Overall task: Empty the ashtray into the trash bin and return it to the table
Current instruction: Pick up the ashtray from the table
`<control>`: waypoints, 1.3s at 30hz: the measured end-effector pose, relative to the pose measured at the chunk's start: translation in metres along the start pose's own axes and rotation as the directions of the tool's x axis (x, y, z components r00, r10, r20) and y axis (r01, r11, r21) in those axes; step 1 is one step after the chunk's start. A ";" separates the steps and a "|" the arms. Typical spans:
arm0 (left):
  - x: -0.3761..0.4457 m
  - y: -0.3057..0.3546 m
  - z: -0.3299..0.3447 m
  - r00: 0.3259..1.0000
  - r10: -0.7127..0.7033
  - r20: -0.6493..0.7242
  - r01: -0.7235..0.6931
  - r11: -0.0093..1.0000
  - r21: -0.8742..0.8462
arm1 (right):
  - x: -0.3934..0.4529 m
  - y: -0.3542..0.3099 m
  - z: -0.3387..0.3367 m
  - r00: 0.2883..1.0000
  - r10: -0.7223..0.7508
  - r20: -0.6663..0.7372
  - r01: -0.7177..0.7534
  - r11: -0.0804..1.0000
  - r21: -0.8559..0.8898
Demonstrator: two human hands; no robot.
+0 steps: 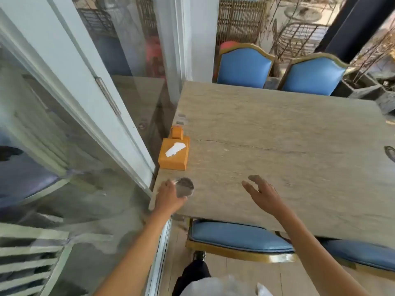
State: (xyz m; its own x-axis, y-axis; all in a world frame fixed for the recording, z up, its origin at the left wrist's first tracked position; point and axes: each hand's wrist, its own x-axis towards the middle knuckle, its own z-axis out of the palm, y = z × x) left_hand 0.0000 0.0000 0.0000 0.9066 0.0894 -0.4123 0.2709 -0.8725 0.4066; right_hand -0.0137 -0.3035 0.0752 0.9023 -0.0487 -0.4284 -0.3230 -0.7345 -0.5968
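A round clear glass ashtray (185,187) sits at the near left corner of the stone-topped table (277,146). My left hand (168,196) is on the ashtray's left side, fingers curled around its rim. My right hand (261,194) hovers over the table to the right of the ashtray, fingers spread, holding nothing. No trash bin is in view.
An orange wooden tissue box (174,153) stands just behind the ashtray at the table's left edge. Blue padded chairs stand at the far side (243,67) and near side (239,236). A glass partition (85,124) runs along the left. Another ashtray (390,152) shows at the right edge.
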 end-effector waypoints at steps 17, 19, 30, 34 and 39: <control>0.085 -0.013 0.059 0.999 -0.047 0.015 0.045 0.992 0.116 | 0.014 0.016 0.012 0.959 0.280 -0.038 -0.274 0.954 0.124; 0.088 -0.012 0.060 0.999 -0.039 0.008 0.037 0.991 0.126 | 0.015 0.017 0.011 0.955 0.295 -0.041 -0.287 0.948 0.134; 0.082 -0.007 0.049 1.000 0.015 0.024 -0.018 0.993 0.119 | -0.006 0.033 0.015 0.943 0.333 -0.022 -0.322 0.924 0.204; 0.064 0.013 0.037 0.996 0.089 0.006 -0.089 0.995 0.051 | -0.014 0.035 0.014 0.948 0.317 -0.031 -0.300 0.921 0.247; 0.029 0.047 0.025 0.967 0.250 -0.053 -0.252 0.967 -0.040 | -0.021 0.042 0.008 0.963 0.268 -0.032 -0.240 0.905 0.351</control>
State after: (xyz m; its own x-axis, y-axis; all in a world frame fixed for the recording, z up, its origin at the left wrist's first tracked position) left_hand 0.0314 -0.0506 -0.0130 0.9614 -0.1062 -0.2539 0.0464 -0.8469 0.5298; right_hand -0.0491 -0.3278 0.0533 0.7915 -0.2654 -0.5506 -0.6092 -0.4157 -0.6754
